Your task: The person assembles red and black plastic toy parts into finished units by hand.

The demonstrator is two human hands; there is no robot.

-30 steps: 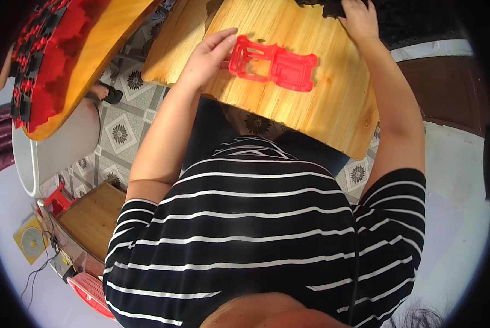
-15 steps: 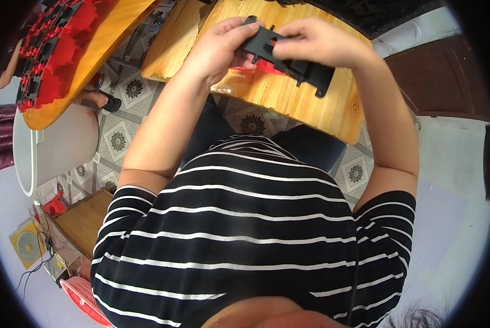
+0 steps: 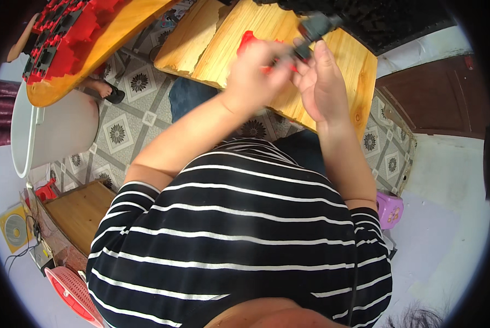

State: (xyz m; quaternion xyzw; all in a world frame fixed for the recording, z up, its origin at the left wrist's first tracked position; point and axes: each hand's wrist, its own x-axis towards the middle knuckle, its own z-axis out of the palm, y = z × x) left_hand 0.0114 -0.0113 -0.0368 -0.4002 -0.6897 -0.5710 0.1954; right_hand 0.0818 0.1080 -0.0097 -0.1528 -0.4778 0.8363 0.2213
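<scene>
In my right hand point(image 3: 324, 87), above the far part of the wooden table, is a black plastic part point(image 3: 317, 28), gripped between thumb and fingers and blurred by motion. Its far end points away from me, toward a dark heap. My left hand point(image 3: 256, 76) is close beside it at the near end, with its fingers smeared by movement. Small red bits show at those fingertips, but whether they are held there cannot be made out. Just beyond my left hand a red plastic piece point(image 3: 248, 39) lies on the wooden table point(image 3: 207, 60).
Black parts point(image 3: 365, 22) are heaped beyond the table. On the left, another wooden table point(image 3: 45, 93) carries many red and black parts, with a person's arm point(image 3: 21, 44) behind it. A white bin point(image 3: 59, 131) stands below it. A purple stool point(image 3: 390, 210) is at right.
The black part has turned in my hands and moved up and away. My left hand has come off its end and shifted right; my right hand has turned palm up beneath it.
</scene>
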